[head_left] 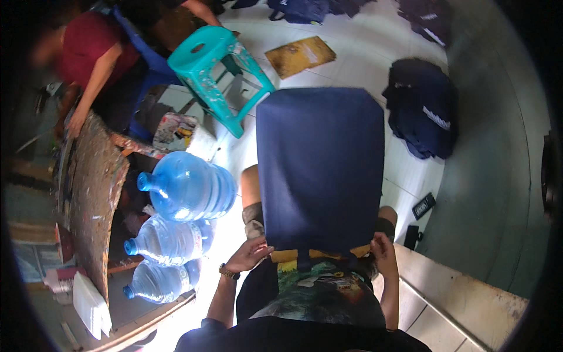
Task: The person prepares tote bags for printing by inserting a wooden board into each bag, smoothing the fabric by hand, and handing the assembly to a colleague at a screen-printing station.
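A navy fabric bag point(321, 170) lies flat and stretched across my lap, its far corners cut at an angle. At its near edge a strip of yellow board point(284, 256) shows, and two short dark straps hang down there. My left hand point(251, 253), with a watch at the wrist, is closed with its fingertips at the bag's near left corner. Over at the near right corner, my right hand point(383, 252) pinches the edge of the bag. How far the board reaches under the cloth is hidden.
Blue water jugs point(190, 186) stand left, beside a worn wooden table point(94, 193). Beyond are a green stool point(208, 56), a yellow board point(300, 56) and a co-worker in a red shirt point(94, 44). A navy bag pile point(422, 108) lies right, near a wall.
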